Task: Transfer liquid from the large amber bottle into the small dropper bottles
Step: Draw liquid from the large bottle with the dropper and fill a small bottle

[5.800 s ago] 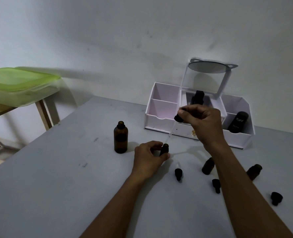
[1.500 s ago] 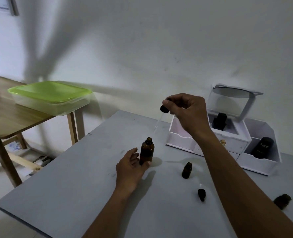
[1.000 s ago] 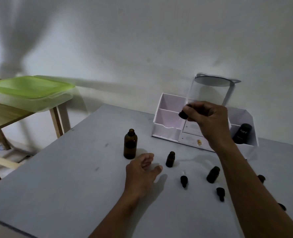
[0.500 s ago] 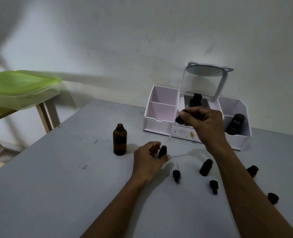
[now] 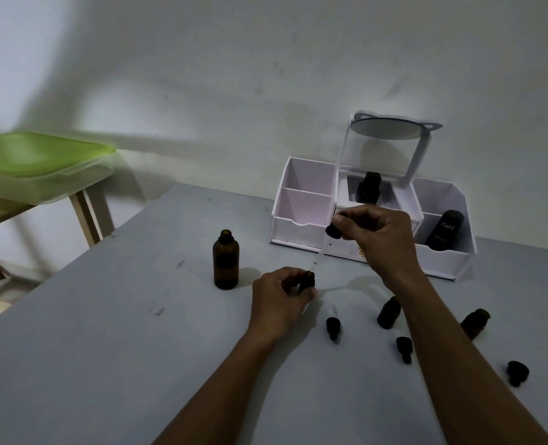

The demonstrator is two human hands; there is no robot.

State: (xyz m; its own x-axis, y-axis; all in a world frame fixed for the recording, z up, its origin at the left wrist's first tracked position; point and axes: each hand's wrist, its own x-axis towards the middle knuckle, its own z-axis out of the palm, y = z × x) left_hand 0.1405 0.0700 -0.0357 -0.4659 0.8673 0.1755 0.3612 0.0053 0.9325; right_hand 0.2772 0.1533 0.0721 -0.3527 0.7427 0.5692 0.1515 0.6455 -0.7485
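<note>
Grips vial (image 5: 307, 281) upright in left hand (image 5: 279, 295), fingers curled round it. Farther right, pinches dropper (image 5: 331, 233) bulb in right hand (image 5: 377, 240), with stem slanting down-left, tip just above vial mouth, not yet in. Shifted right from big bottle (image 5: 226, 261), tended 1.5 s ago.

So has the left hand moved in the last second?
Yes. The left hand lay on the table short of the small dropper bottle; now it has reached forward and grips it, just right of the large amber bottle.
</note>
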